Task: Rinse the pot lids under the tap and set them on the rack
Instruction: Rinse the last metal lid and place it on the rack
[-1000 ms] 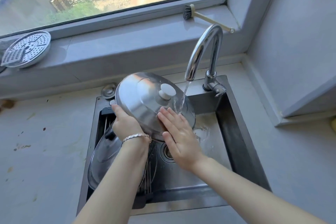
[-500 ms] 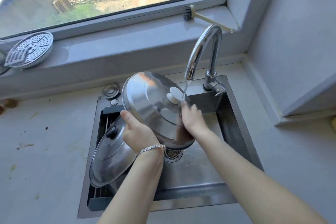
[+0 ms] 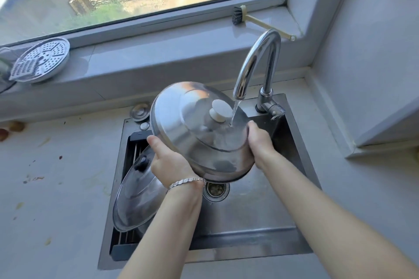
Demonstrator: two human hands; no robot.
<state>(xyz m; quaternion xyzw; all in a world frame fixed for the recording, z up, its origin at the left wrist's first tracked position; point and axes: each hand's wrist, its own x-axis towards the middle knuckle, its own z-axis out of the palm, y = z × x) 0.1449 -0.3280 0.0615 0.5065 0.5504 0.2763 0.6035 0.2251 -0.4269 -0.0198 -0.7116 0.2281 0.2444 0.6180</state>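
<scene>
The lid (image 3: 199, 133) is held tilted over the sink (image 3: 249, 215), just under the tap (image 3: 256, 61), and a thin stream (image 3: 234, 112) strikes it beside its white knob (image 3: 220, 111). The left hand (image 3: 169, 163) grips the near-left rim, thumb on top; its fingers are hidden beneath the steel. The right hand (image 3: 258, 140) clasps the right edge, and its fingers too vanish behind the lid, so how far they curl under cannot be told. A bracelet (image 3: 186, 182) sits on the left wrist. The lid covers the back of the basin and the top edge of the drain (image 3: 215, 189). On the rack (image 3: 133, 149) along the sink's left side lies a second lid (image 3: 138, 197) with a dark knob, its right part hidden by the left forearm. Both forearms run off the lower edge. The grey counter (image 3: 56, 188) bears small stains, and reddish bits at its far left are too cut off to name. A round plug (image 3: 139, 112) lies behind the sink. On the sill (image 3: 158, 52) a perforated plate (image 3: 42, 60) leans at the left and a brush (image 3: 238, 16) lies at the right, under a window facing sunlit buildings.
</scene>
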